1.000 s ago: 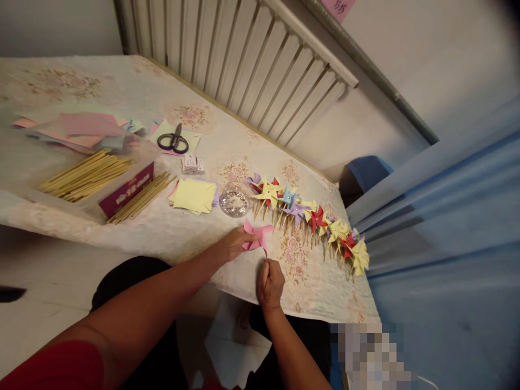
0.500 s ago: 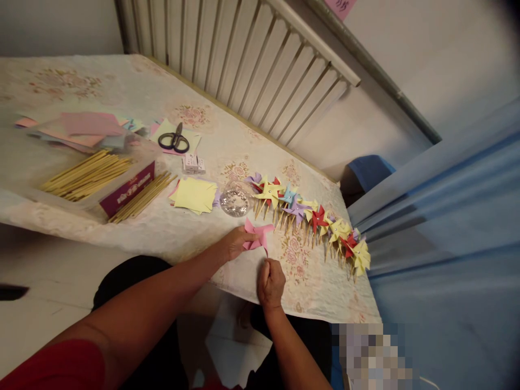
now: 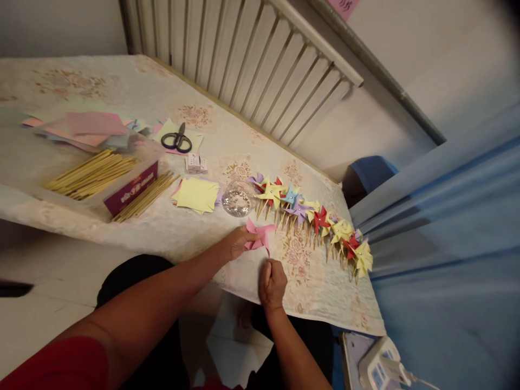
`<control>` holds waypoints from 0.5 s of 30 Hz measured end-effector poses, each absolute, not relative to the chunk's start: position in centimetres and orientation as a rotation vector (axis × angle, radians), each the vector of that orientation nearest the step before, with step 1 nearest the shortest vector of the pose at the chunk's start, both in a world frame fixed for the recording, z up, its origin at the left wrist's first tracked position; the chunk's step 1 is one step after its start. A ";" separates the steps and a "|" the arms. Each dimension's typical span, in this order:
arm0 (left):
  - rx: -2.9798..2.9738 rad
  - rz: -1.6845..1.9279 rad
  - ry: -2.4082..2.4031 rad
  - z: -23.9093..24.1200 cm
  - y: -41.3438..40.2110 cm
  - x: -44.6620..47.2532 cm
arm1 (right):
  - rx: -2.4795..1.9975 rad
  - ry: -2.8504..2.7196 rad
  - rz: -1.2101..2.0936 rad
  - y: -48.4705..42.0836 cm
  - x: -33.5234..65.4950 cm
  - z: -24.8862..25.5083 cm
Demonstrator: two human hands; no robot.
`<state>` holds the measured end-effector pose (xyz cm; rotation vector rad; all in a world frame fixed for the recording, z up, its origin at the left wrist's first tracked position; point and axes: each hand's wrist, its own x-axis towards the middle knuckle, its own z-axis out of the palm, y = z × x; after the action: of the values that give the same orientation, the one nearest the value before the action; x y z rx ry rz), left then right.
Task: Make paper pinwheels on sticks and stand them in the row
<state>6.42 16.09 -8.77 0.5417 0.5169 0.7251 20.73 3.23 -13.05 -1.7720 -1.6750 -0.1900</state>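
A pink paper pinwheel (image 3: 264, 236) is pinched by its left side in my left hand (image 3: 240, 241), thumb on top of the paper. Just below it, over the table's front edge, my right hand (image 3: 273, 281) is closed in a fist. A thin pink strip at the pinwheel's lower tip reaches down to that fist; what the fingers hold is hidden. Beyond my left hand lies a clear round dish (image 3: 238, 200) of small shiny pins. To the right a row of finished pinwheels (image 3: 299, 210) on sticks, yellow, red, purple and blue, lies across the cloth.
Yellow paper squares (image 3: 197, 195) lie left of the dish. Farther left are small boxes (image 3: 195, 163), scissors (image 3: 177, 141), a plastic box (image 3: 132, 189) of wooden sticks, loose sticks (image 3: 146, 196) and coloured paper (image 3: 95, 130). A radiator (image 3: 244, 59) stands behind; a power strip (image 3: 379, 364) sits lower right.
The view has shifted slightly, so the table's things appear a little farther right. Both hands and the pink pinwheel keep nearly the same pose.
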 end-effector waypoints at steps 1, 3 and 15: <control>0.546 0.733 0.511 -8.8 16.1 6.4 | -1.776 -1.675 -0.192 3.2 20.7 -13.0; 0.560 0.742 0.497 -8.9 16.0 6.4 | -1.782 -1.678 -0.189 3.2 20.7 -13.0; 0.591 0.754 0.513 -9.5 16.3 6.5 | -1.786 -1.678 -0.187 3.1 20.8 -13.1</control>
<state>6.52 16.33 -9.52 0.5914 0.5126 0.7538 20.77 3.14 -13.06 -1.7856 -1.6784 -0.1870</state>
